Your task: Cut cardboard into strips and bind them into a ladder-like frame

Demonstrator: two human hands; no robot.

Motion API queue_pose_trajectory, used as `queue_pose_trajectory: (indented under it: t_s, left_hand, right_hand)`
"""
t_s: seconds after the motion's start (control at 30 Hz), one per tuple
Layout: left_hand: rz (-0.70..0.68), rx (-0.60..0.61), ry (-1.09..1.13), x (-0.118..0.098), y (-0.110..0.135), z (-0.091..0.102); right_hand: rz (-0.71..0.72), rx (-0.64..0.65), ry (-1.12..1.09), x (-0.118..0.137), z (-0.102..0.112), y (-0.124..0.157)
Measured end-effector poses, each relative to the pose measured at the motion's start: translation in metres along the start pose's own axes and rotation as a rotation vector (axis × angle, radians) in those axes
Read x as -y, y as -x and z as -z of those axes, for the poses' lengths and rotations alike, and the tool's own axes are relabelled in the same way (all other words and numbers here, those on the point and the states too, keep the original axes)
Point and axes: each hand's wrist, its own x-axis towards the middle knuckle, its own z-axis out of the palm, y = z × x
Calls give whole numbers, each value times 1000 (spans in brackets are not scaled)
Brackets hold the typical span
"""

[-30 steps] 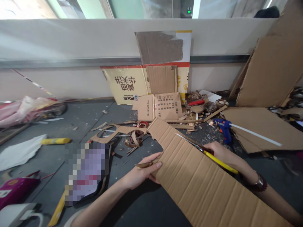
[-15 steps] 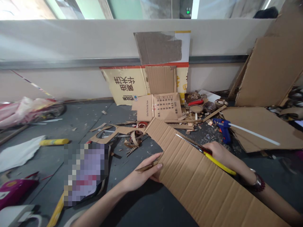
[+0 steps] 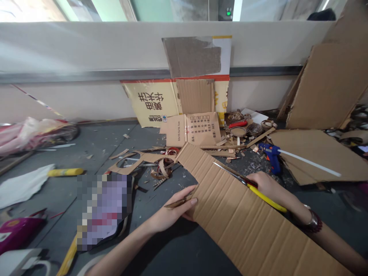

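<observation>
Head view: looked forward and down at both hands above a grey floor (image 3: pixel 86 149).
Left hand (image 3: pixel 169 214): closed on a thin cardboard sliver (image 3: pixel 181 202), with its fingers against the edge of the sheet.
Right hand (image 3: pixel 267 188): closed around the yellow handles of one pair of scissors (image 3: pixel 266 198), whose blades lay over the sheet, pointing up and left.
Corrugated cardboard sheet (image 3: pixel 244 218): one long strip, running from between the hands toward the lower right, its far end reaching toward the scrap pile.
Just ahead: one cardboard cut-out with a round hole (image 3: pixel 126 165), a tangle of curled cardboard strips (image 3: pixel 162 170) and one small printed carton (image 3: pixel 201 130).
Right side: one blue glue gun (image 3: pixel 271 155) with one white glue stick (image 3: pixel 310 163) lying on a flat cardboard sheet (image 3: pixel 316 157), and one more sheet (image 3: pixel 327 88) leaning on the wall.
Back: at least four round woven cardboard pieces (image 3: pixel 247 129) beside one yellow printed carton panel (image 3: pixel 149 103).
Left side: one yellow tube (image 3: pixel 65 172), one white cloth (image 3: pixel 23 189), one pink bag (image 3: pixel 17 234) and one blurred object (image 3: pixel 103 211), too obscured to name.
</observation>
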Motion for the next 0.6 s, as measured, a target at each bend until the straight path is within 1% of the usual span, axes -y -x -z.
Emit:
queue_pose_trajectory:
  t_s: [0.07,0.23,0.43,0.6]
  left_hand:
    - [3,8,3,1,0,1]
    - [-9,-23,-32,1,0,2]
    - [-3,-31,-18,-5,2,-2]
    - [-37,-78,-99,-5,2,-1]
  right_hand:
    - [-8,3,8,0,0,0]
    - [2,10,16,-1,0,0]
    - [-5,9,2,-1,0,-1]
    - [0,3,-32,-3,-1,-3]
